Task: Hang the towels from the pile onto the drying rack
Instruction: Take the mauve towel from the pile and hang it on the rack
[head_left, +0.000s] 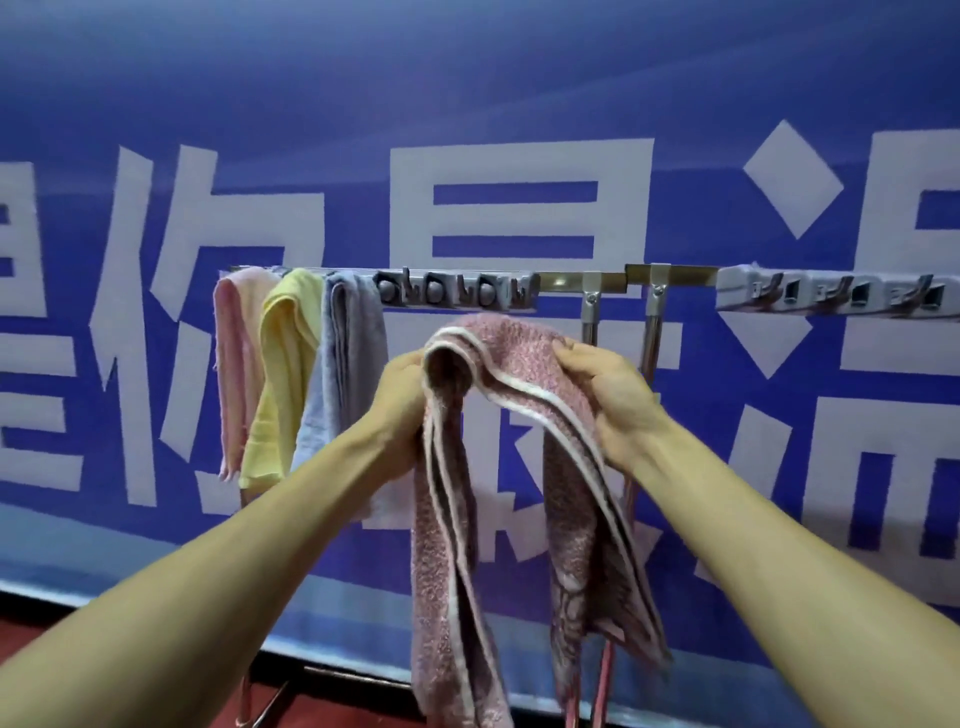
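I hold a pink towel with white stripes (511, 364) folded over and lifted in front of the drying rack's top rail (561, 280). My left hand (402, 400) grips its left fold and my right hand (608, 395) grips its right side; both ends hang down toward the floor. On the rail's left part hang a light pink towel (234, 364), a yellow towel (283, 379) and a grey-blue towel (345, 364), side by side. The held towel sits just below and in front of the rail, not touching it as far as I can see.
Grey clip strips are mounted along the rail, one (457, 293) in the middle and one (831, 293) at the right. Two upright metal posts (652, 322) stand behind my right hand. A blue banner with large white characters (519, 197) fills the background. Red floor (78, 634) shows below.
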